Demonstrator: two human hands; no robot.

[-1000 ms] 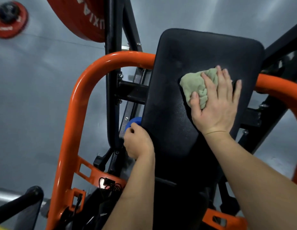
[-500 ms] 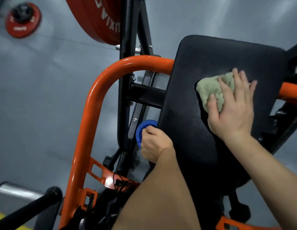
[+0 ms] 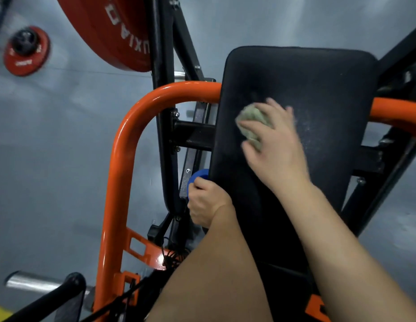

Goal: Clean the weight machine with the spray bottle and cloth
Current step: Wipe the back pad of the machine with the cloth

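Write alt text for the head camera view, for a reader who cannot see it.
A person's right hand presses a bunched green cloth against the machine's black pad. The left hand grips a blue object, mostly hidden, at the pad's left edge. An orange frame tube curves beside the pad, with a red weight plate above.

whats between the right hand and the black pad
The green cloth, bunched up: the right hand presses it against the pad. The head view shows it.
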